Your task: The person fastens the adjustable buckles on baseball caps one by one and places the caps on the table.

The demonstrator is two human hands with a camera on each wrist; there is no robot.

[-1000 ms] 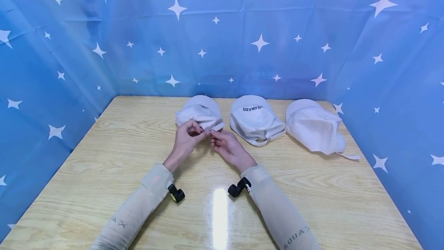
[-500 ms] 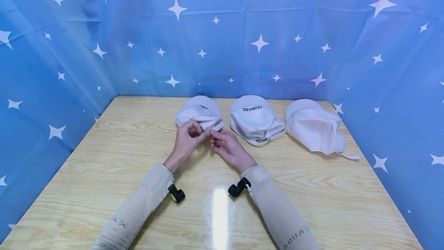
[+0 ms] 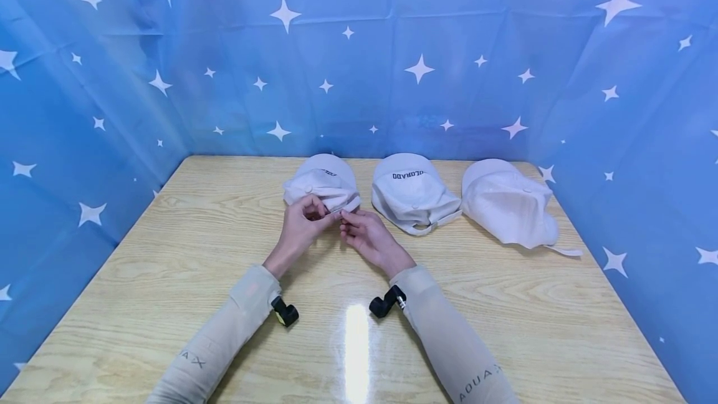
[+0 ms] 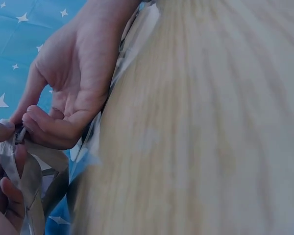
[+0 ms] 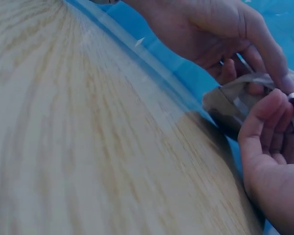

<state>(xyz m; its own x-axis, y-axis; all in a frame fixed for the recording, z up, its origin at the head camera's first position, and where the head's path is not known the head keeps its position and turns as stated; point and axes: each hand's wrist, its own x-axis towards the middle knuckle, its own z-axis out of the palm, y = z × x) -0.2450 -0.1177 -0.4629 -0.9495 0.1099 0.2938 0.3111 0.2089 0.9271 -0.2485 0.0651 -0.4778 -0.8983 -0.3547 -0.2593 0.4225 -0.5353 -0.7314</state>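
A white baseball cap (image 3: pixel 322 179) with dark lettering lies at the back left of the table, brim toward the curtain. My left hand (image 3: pixel 300 226) pinches the strap at the cap's rear. From the other side, my right hand (image 3: pixel 373 239) pinches the strap's end with thumb and forefinger. In the left wrist view the light strap (image 4: pixel 32 191) runs between both hands, with a small metal piece at the right fingertips. The right wrist view shows the cap's fabric (image 5: pixel 223 103) below the left hand; fingers hide most of the fastening.
Right of the held cap lies a second white cap (image 3: pixel 412 195) marked COLORADO, its strap fastened in a loop. A third white cap (image 3: pixel 507 204) sits farther right, its strap hanging loose. Blue star-patterned curtain (image 3: pixel 359 80) encloses the wooden table (image 3: pixel 196 267) at the back and sides.
Both hands stay in place at the cap's strap. The strap end by the right fingertips shifts very slightly; the other caps lie as before.
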